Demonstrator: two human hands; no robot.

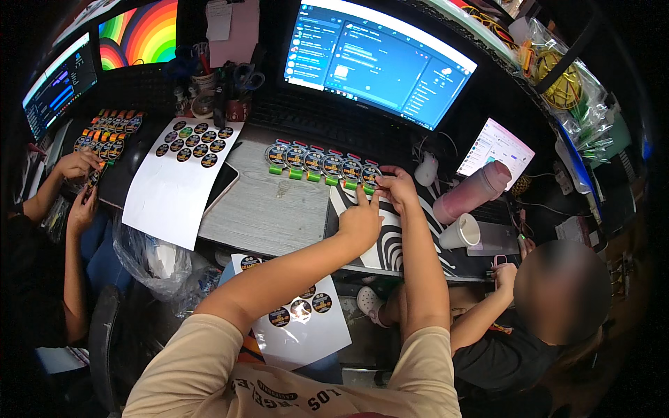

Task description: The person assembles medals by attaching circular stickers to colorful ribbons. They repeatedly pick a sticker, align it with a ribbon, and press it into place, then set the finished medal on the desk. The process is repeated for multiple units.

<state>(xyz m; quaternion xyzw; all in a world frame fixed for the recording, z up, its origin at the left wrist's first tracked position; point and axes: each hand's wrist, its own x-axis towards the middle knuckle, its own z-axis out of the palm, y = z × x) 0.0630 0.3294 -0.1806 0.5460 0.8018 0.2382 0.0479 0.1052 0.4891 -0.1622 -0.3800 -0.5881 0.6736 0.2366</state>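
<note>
A row of several round medals (315, 161) with black printed faces lies on the grey wood-pattern desk top, green ribbon folds along its near side. At the right end of the row, my right hand (396, 188) grips the edge of the last medal (369, 174) between thumb and fingers. My left hand (361, 226) reaches in from the near side, its extended fingertips touching the green ribbon below that medal; its other fingers are curled. A sheet of round black stickers (164, 198) lies left of the row. Another sticker sheet (306, 341) rests on my lap.
A pink bottle (463, 198) and white cup (460, 232) stand right of my hands. A monitor (376, 59) and keyboard are behind the row. At left, another person's hands (80, 171) handle a medal; a person (529, 327) sits at right.
</note>
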